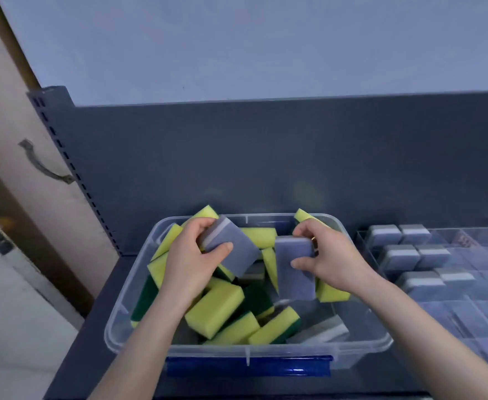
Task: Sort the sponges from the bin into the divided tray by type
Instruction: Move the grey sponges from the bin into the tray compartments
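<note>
— Sponges (216, 310) were seen piled in the clear bin (127, 310) at the lower centre of the frame; most were yellow with a green backing, and a few grey ones were mixed in among them near the bin's lower right corner.

— And what was held?

— Two grey sponges were held above the pile; one grey sponge (231, 249) was gripped by the left hand (190, 264), with the thumb laid across its broad face and the fingers wrapped over its upper edge; it was tilted, its pale side stripe turned upward; a second grey sponge (294, 269) was clasped by the right hand (332, 261), pinched between thumb and fingers near its top end, hanging nearly upright just right of the first.

— Were the two touching?

— A narrow gap could be made out between them; both were kept over the bin, toward its far half.

— Where was the tray?

— The divided tray (467, 313), of clear plastic, was set just beside the bin at the right edge of the frame; grey sponges in the tray (401, 255) were lined up in pairs in its upper left compartments; the nearer compartments could not be read clearly; both containers were rested on a dark grey shelf (98, 327) with a blue label strip (248, 366) along its front edge.
</note>
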Motion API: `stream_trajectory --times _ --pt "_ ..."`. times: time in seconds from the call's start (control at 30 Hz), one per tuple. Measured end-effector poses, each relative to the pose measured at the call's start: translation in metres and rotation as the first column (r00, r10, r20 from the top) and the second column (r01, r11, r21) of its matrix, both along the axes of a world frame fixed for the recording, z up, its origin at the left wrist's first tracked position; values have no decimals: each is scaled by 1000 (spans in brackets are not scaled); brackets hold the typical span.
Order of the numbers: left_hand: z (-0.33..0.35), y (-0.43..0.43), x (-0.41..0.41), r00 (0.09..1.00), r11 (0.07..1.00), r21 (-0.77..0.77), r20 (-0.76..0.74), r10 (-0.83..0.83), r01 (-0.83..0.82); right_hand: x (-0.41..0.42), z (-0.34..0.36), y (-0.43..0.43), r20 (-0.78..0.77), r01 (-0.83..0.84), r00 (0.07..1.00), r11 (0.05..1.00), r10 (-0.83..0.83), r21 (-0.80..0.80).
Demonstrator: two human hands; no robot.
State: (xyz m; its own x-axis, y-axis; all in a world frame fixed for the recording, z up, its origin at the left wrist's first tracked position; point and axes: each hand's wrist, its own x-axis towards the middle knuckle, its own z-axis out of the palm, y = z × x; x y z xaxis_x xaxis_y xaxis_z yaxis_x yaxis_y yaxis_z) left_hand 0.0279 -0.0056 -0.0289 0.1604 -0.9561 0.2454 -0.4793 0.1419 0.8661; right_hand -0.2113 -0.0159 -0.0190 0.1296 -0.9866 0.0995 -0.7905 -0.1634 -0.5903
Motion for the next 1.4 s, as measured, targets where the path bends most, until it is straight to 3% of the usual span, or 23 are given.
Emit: stream_trajectory --times 0.17,0.57,1.0,1.4 --pt "9 2 -21 998 997 -41 17 -63 63 -17 -2 22 133 129 985 984 -112 -125" --pt "41 15 -115 987 974 -162 33 -155 158 -113 32 52 335 281 925 919 -182 -276" --pt "19 43 -288 961 971 -66 171 -218 232 -277 1 70 303 211 938 970 -166 -120" --pt "-34 66 -330 960 984 134 239 -143 113 -323 -58 60 197 17 980 1000 -17 3"
